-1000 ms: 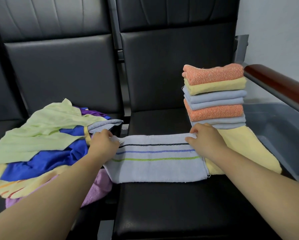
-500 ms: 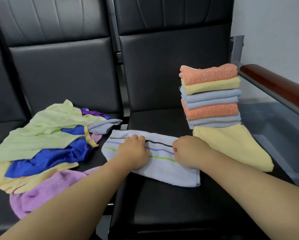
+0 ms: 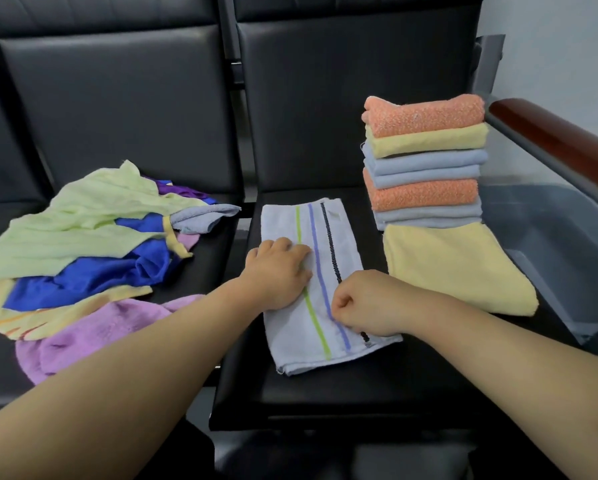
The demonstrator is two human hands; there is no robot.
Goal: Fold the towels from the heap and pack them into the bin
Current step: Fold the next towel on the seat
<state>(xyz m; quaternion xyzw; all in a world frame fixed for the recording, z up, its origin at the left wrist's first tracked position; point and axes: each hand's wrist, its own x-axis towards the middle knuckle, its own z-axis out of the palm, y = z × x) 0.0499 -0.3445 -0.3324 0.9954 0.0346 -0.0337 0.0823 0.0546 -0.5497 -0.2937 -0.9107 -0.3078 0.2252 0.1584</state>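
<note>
Head: hands [image 3: 279, 273] [image 3: 368, 303] on striped towel [image 3: 283, 221]

No text, label, brand, number or sign can be read. The striped towel [image 3: 283, 223] on the seat [image 3: 325, 393] carries only three plain lines, green, blue and black, with no lettering. The stack of folded towels [image 3: 425, 161], the heap [image 3: 82, 230] and the bin [image 3: 550, 244] show no readable marks.
</note>
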